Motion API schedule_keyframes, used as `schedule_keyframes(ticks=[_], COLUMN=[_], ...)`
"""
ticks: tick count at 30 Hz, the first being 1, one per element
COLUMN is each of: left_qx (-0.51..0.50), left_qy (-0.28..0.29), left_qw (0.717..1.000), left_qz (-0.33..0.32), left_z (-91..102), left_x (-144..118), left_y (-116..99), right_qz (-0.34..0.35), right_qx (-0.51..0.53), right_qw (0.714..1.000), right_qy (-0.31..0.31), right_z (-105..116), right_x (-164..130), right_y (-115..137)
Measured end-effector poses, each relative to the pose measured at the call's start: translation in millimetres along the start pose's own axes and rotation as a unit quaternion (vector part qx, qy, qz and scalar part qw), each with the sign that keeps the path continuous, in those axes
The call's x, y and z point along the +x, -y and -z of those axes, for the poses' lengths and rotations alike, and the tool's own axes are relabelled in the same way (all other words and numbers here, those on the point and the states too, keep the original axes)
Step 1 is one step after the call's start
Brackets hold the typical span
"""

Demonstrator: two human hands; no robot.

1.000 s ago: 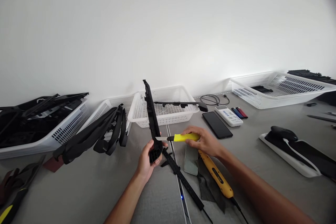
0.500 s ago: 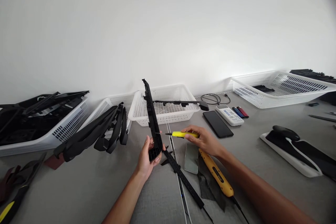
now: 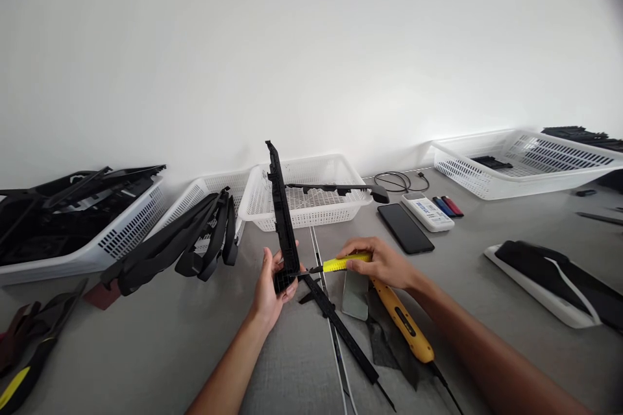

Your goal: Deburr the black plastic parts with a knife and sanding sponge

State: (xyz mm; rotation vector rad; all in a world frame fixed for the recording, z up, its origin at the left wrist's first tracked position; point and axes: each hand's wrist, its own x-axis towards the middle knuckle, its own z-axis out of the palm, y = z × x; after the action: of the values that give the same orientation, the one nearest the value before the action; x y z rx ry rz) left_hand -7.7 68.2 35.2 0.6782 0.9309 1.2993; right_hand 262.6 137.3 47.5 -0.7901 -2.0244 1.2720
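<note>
My left hand is closed around the lower end of a long black plastic trim piece, which stands nearly upright with its ribbed side showing. In my right hand is a yellow utility knife, pointing left. Its thin blade reaches the lower part of the trim piece, near my left fingers; whether it touches cannot be made out. Below my hands, a black caliper lies slantwise on the grey table. Under my right forearm is an orange corded hand tool, beside a small grey-green flat block.
White baskets stand along the wall; one at left is heaped with black plastic parts. Another black strip lies across the middle basket. A phone, white device and cable lie right. Pliers rest front left.
My right hand has brought the knife slightly lower, so its blade now sits nearer the bottom end of the trim piece. The trim piece has shifted and tilted only slightly.
</note>
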Motion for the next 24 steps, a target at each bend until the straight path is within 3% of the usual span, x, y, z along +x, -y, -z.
schedule_keyframes(ticks=[4, 11, 24], left_qx=[0.0, 0.002, -0.02], left_qy=[-0.002, -0.002, 0.022], left_qw=[1.0, 1.0, 0.999], left_qz=[-0.006, -0.004, -0.011], left_z=[0.1, -0.6, -6.1], left_x=[0, -1, -4], left_y=[0, 0, -2], right_qz=[-0.002, -0.031, -0.03], right_qx=[0.001, 0.038, 0.053], right_qw=[1.0, 0.997, 0.998], right_qy=[-0.003, 0.052, 0.001], right_z=[0, -5, -10], right_x=[0, -1, -1], right_y=[0, 7, 4])
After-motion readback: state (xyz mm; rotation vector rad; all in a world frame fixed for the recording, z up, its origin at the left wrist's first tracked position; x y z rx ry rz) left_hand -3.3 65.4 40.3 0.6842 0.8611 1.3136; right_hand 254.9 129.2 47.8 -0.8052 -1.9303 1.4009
